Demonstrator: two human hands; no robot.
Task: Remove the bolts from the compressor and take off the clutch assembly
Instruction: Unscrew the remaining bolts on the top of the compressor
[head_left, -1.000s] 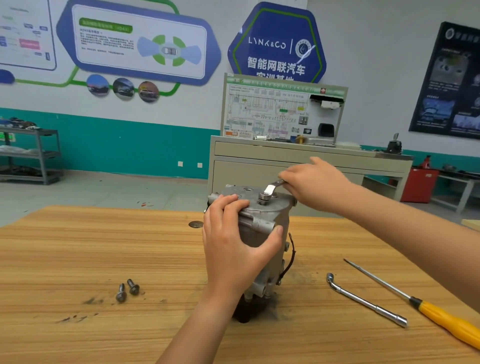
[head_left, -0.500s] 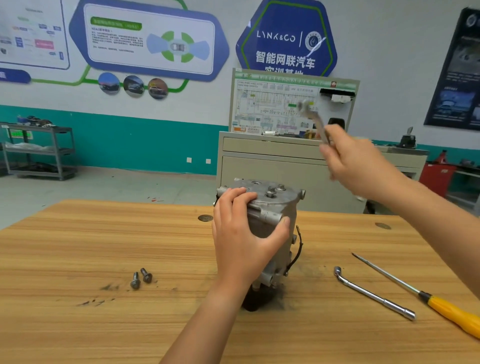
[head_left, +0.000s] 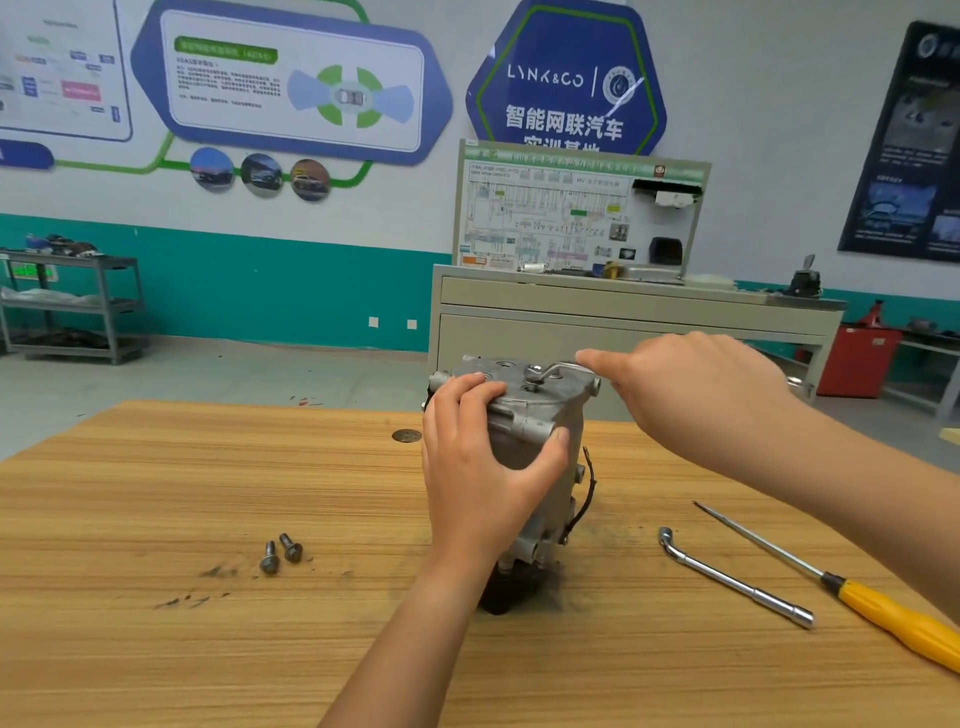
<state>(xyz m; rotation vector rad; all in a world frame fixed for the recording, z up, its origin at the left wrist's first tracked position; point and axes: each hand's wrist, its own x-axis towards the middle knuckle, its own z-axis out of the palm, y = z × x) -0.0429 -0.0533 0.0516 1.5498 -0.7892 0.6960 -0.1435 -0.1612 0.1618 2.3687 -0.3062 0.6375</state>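
Lowered from mid-air, the right hand (head_left: 691, 400) grips a bent silver wrench (head_left: 553, 370), ring on 1 top bolt (head_left: 533, 383) of the upright grey metal compressor (head_left: 498, 371) on the wooden table (head_left: 156, 467); handle runs rightward from bolt. Left hand (head_left: 478, 478) clamps its near side.

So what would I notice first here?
The grey compressor standing mid-table, gripped by the left hand while the right hand holds a wrench on top of it. Then two loose bolts lying to its left, and a yellow-handled screwdriver at the far right.
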